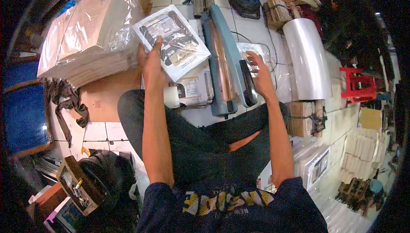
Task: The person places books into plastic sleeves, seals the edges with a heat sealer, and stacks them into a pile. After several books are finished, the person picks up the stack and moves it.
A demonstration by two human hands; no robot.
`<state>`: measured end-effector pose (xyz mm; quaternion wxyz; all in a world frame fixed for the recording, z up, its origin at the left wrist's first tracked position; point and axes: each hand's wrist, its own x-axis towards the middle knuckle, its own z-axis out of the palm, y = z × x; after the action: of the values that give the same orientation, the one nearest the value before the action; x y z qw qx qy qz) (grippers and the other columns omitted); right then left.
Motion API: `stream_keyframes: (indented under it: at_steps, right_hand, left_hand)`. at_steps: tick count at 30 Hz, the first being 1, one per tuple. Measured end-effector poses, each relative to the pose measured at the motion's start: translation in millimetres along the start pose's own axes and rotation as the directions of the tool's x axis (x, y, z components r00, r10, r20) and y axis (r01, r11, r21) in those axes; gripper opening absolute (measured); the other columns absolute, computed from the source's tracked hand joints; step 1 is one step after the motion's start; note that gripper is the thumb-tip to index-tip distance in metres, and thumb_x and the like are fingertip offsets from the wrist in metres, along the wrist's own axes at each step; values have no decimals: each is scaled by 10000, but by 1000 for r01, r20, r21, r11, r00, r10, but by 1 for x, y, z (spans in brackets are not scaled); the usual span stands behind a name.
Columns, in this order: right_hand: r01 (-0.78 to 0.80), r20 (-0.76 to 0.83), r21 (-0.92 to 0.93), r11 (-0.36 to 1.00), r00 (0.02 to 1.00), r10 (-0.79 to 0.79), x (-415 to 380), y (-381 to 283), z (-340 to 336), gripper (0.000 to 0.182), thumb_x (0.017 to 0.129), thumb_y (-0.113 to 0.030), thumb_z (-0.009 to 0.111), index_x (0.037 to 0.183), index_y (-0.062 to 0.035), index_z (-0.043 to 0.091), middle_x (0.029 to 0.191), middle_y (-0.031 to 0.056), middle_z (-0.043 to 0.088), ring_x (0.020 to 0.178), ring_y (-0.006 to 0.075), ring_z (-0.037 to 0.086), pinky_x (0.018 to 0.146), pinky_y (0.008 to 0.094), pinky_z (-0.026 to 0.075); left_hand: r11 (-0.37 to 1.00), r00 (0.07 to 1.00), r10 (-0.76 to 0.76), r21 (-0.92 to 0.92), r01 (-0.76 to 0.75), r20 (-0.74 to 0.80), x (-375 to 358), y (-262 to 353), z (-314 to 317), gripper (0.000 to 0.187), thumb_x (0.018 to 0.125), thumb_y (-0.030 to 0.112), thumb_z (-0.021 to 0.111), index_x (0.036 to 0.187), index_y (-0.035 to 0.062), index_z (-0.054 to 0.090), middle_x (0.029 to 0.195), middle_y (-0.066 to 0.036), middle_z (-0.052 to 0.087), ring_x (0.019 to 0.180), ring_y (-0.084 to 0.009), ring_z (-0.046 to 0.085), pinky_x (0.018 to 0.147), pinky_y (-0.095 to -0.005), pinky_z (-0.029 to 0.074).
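My left hand (pixel 152 62) is closed on the near left edge of a white-covered book (pixel 177 36), thumb on top; the cover looks glossy, like clear plastic film. The book is held tilted above a stack of similar books (pixel 194 90). To its right lies a long blue-grey heat sealer (pixel 218 58) with its arm raised and a black handle (pixel 246 81) at the right. My right hand (pixel 261 77) hovers just right of that handle, fingers loosely bent and apart, holding nothing. Beyond its fingertips, another plastic-covered book (pixel 252 49) lies on the floor.
A big plastic-covered stack of paper (pixel 98 28) stands at the left on cardboard (pixel 102 98). To the right are a roll of clear film (pixel 305 58), a tied bundle (pixel 301 117) and a red stool (pixel 358 85). A wooden box of small tools (pixel 79 186) sits lower left. Black cable crosses the tiles.
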<state>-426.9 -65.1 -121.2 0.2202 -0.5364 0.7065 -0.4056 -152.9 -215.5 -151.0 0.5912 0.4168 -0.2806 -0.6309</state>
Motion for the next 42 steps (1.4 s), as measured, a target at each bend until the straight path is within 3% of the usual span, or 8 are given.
stream_keyframes:
  at_steps: [11,17,24,26,28,34,38,42]
  right_hand:
    - [76,-235,-132,988,966,-105,35,34,-3,195,808,-157,644,961,-82,738,824,77,713,752,207,678,758,313,516]
    - [50,-426,-513,857,852,-305,-6,43,-87,802,750,-149,728,1433,-30,325,1423,187,418,1320,326,389,1099,413,296]
    - [-45,-112,613,789,983,143,-117,-90,-87,707,819,-377,732,1341,17,462,1195,166,592,1141,208,543,970,341,429]
    - [53,-195,724,688,972,130,-133,-94,-97,573,843,-367,709,1246,8,551,1134,135,609,1103,149,546,957,314,430]
    - [12,-244,920,392,801,547,-150,-90,-129,417,872,-339,680,1118,-8,620,1095,82,622,1056,109,552,926,283,425]
    - [-270,-668,448,852,533,519,-246,-44,-307,447,904,-470,596,990,-37,659,893,7,637,784,94,588,726,264,473]
    - [-867,-586,-149,476,465,663,-292,-12,-421,637,862,-647,534,924,-25,660,740,29,596,682,131,562,738,282,483]
    - [-548,-682,-469,693,723,110,-311,62,-403,620,879,-638,515,583,-94,544,545,-30,463,575,72,503,541,255,425]
  left_hand:
    - [974,989,-140,-171,147,52,-10,2,9,431,839,137,709,1214,38,520,1090,-93,611,929,-195,610,810,-323,501]
    - [1000,973,-6,26,0,230,-34,38,13,358,897,207,588,1160,-36,565,1106,-110,597,1059,-217,561,932,-355,441]
    - [920,900,353,80,-384,254,-162,35,111,563,900,357,568,1341,24,460,1297,-176,526,1152,-324,530,1016,-471,405]
    - [996,975,4,-89,16,221,-225,33,143,566,906,358,588,1348,35,441,1296,-181,528,1159,-328,526,1035,-454,391]
    - [797,868,55,503,-335,493,-258,-4,122,608,908,396,597,1361,38,405,1330,-175,498,1190,-319,502,1061,-452,360]
    - [974,-17,-226,226,-23,974,-305,-8,158,1203,607,818,625,1423,-17,334,1389,-256,417,1252,-349,464,1080,-445,280]
    - [913,-130,-381,395,105,915,-308,-62,168,1039,757,754,543,1405,-34,342,1328,-236,492,1275,-329,452,1081,-417,291]
    - [845,-260,-493,528,84,830,-303,-173,165,856,892,659,424,1413,-15,335,1344,-222,481,1291,-314,431,1089,-406,277]
